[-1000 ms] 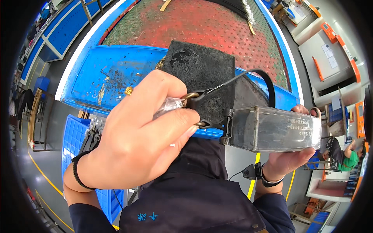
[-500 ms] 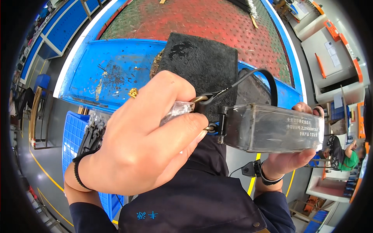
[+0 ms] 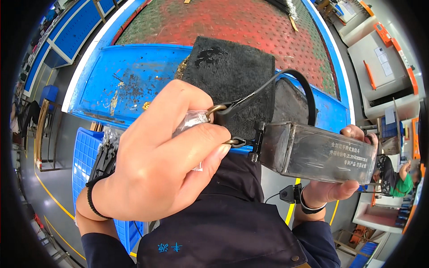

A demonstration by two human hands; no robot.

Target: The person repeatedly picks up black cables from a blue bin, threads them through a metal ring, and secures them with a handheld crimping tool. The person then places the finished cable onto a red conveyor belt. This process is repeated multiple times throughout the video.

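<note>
My left hand is closed around a small clear plastic bag and pinches brass ring terminals on the ends of black wires. The wires loop up and over to a grey rectangular metal box, which my right hand holds from below and from its far end. A black post sticks out at the box's near end, right beside my left thumb. Both hands are raised close to the camera, above my dark jacket.
A black worn mat lies on the blue workbench, with a red studded mat beyond it. A blue plastic crate of dark parts stands at lower left. Another person sits at far right near grey and orange machines.
The box and both hands have drifted slightly up and right in view. The brass terminal in my left fingers has come closer to the black post on the box.
</note>
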